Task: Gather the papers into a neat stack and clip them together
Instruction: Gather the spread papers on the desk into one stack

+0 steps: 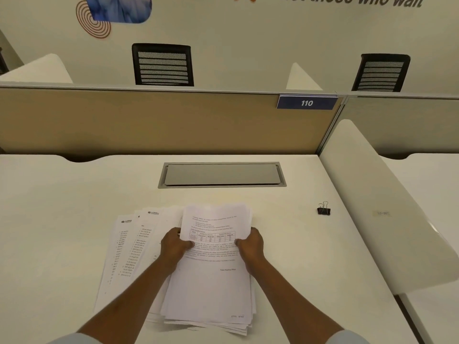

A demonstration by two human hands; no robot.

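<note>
A loose stack of printed white papers (211, 281) lies on the white desk (62, 232), its edges uneven. My left hand (175, 247) grips the stack's left edge and my right hand (250, 244) grips its right edge, thumbs on the top sheet. A few more sheets (124, 247) fan out to the left, partly under the stack and my left arm. A black binder clip (324, 209) rests on the desk at the right, well apart from both hands.
A grey cable-tray lid (221, 174) is set into the desk behind the papers. A tan partition (149, 120) with a "110" label (307, 103) bounds the far edge. A white divider panel (380, 207) slopes along the right. Two black chairs stand beyond.
</note>
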